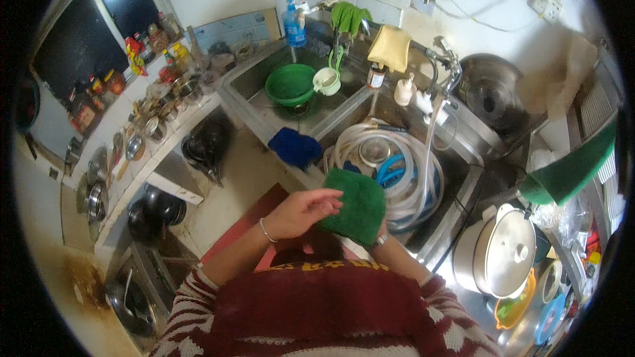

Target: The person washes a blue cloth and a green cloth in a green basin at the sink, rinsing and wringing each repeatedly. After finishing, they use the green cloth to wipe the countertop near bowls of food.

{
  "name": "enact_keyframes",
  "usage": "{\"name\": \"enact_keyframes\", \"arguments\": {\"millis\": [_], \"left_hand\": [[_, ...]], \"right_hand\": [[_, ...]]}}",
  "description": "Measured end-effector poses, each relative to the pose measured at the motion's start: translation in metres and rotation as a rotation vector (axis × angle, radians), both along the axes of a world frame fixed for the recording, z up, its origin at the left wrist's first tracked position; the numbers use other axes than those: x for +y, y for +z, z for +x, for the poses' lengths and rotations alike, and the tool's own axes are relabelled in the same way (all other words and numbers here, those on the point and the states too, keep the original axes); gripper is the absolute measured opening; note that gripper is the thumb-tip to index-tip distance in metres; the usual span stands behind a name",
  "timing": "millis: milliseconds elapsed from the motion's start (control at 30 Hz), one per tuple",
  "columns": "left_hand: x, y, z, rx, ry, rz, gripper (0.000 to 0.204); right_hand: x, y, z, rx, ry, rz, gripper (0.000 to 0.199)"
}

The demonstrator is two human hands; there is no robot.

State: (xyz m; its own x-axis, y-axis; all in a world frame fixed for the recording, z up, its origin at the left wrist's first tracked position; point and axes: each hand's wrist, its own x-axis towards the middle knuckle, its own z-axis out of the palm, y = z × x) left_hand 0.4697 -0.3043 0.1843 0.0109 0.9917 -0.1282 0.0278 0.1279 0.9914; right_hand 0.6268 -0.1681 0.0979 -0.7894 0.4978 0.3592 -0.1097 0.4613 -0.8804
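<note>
Green cloth, held above sink

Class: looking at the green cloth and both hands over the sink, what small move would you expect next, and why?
Probably lowering the green cloth into the sink: the right hand is hidden beneath it, the left hand touches its edge, and the basin lies just beyond.

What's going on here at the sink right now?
A person stands at a double steel sink in a crowded kitchen, holding a green cloth in front of their chest. The left hand touches the cloth's edge with its fingers; the right hand is hidden behind the cloth, which seems draped over it. A coiled white hose fills the right basin, a green basin sits in the left one, and a blue cloth hangs over the front rim.
</note>
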Motion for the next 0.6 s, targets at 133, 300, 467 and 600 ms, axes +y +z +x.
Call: {"name": "enact_keyframes", "arguments": {"millis": [133,300,467,600], "left_hand": [[0.074,0.001,-0.096,0.015,0.246,0.016,0.027],[0.25,-0.002,-0.23,-0.232,0.506,0.024,0.029],[0.449,-0.02,-0.299,-0.77,0.509,-0.24,0.032],[0.528,-0.031,-0.301,-0.971,0.626,-0.363,0.035]], "right_hand": [[0.016,-0.022,-0.008,0.187,-0.104,-1.063,0.039],[0.012,-0.037,0.015,0.279,-0.573,-1.234,0.039],[-0.033,-0.031,0.016,0.423,-1.0,-1.267,0.038],[-0.076,-0.027,0.006,0.533,-1.242,-1.286,0.037]]}}
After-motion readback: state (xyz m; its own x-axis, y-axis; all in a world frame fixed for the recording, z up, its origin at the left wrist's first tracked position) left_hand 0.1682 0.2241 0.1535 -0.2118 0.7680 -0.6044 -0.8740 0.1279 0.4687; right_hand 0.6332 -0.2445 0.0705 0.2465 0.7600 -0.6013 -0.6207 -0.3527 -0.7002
